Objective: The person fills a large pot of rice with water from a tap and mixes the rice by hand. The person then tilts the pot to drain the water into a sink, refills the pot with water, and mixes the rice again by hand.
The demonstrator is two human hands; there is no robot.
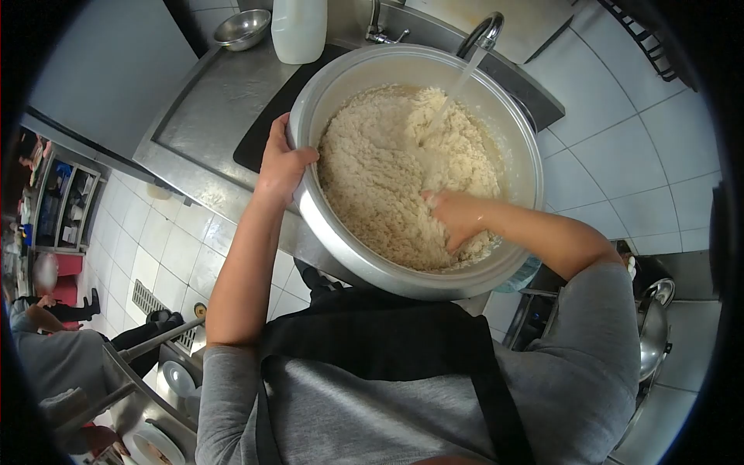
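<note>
A large round metal pot (314,194) holds a mass of pale, wet rice (372,163). Water runs from the curved faucet (488,29) into the pot's upper right part. My left hand (285,163) grips the pot's left rim, thumb over the edge and fingers round the outside. My right hand (457,219) is pushed into the rice at the lower right of the pot; its fingertips are partly buried, and whether they close on any rice is hidden.
A steel counter (209,101) with a black mat (260,143) lies to the left. Behind stand a metal bowl (242,29) and a white jug (299,31). Another person (66,360) is at the lower left, near plates (159,446). Pans (652,333) are at the right.
</note>
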